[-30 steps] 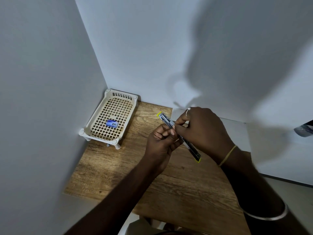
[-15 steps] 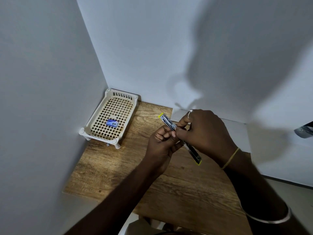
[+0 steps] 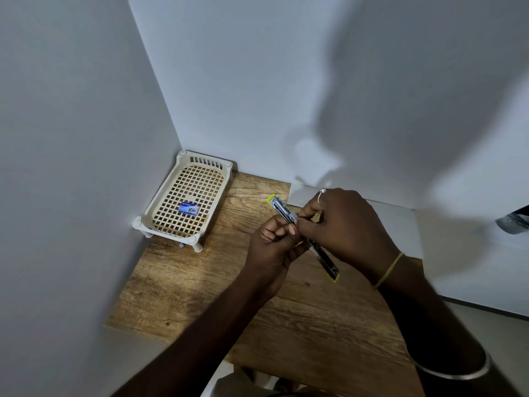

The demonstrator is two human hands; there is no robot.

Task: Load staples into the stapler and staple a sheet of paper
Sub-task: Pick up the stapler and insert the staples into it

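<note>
Head view: both hands meet above the middle of a wooden table (image 3: 183,282), holding a long, thin stapler (image 3: 303,236) opened out flat, with yellow tips at both ends. It lies on a diagonal, its far end pointing up and left toward the back wall, its near end down and right.

The left hand (image 3: 272,242) is curled closed around the middle of the stapler from below and to the left, thumb pressed against the metal channel. The far yellow tip sticks out beyond the knuckles; the middle of the body is hidden by the fingers.

The right hand (image 3: 343,224) comes over from the right, with thumb and forefinger pinched together at the channel, right where the left thumb sits. The other fingers are folded in loosely. Whether a strip of staples sits between those fingertips is too small to tell. There is a ring on one finger, a thin yellow band at the wrist, and a silver bangle farther up the forearm.

A sheet of white paper (image 3: 400,224) lies flat on the table behind and under the right hand, against the back wall.

In the left corner stands a cream lattice basket (image 3: 160,207) on short legs. A small blue staple box (image 3: 189,209) lies on its floor, well apart from the hands.
</note>
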